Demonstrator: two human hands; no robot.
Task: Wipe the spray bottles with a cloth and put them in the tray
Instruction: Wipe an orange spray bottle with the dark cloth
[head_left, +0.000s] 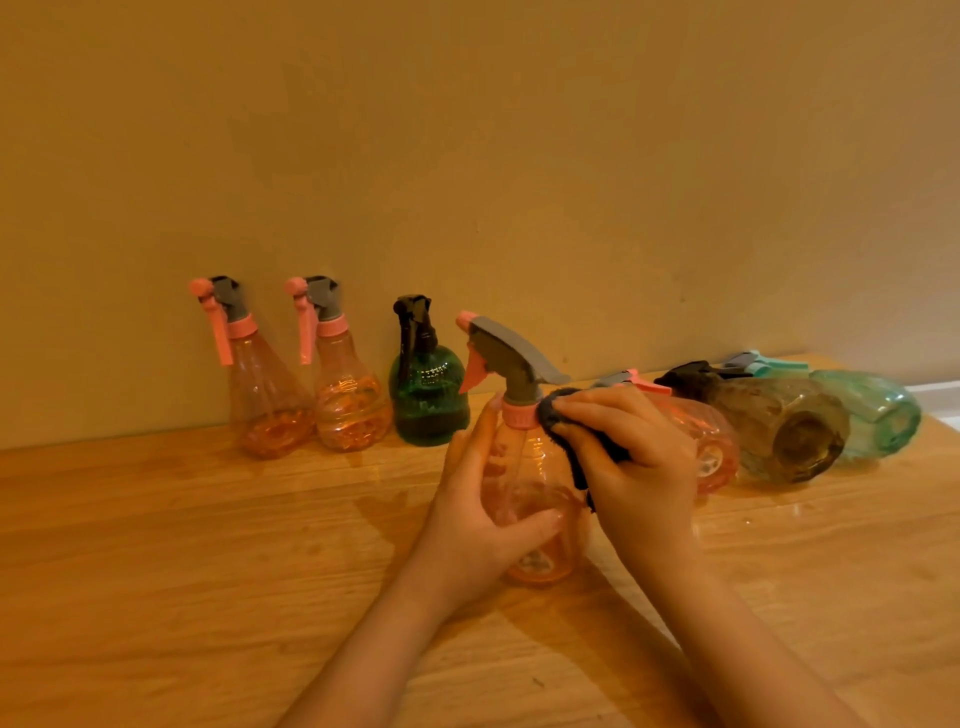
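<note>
A wooden table stands against a plain wall.

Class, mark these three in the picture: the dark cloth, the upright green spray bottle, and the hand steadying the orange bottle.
dark cloth (558, 413): head view, on the fold pressed at the collar.
green spray bottle (427, 397): head view, on its round body.
left hand (480, 514): head view, on the back of the hand.

I see a wooden table against the far wall. Standing at its far left: two orange spray bottles and one green bottle. Lying at far right: orange, brown and teal bottles.
</note>
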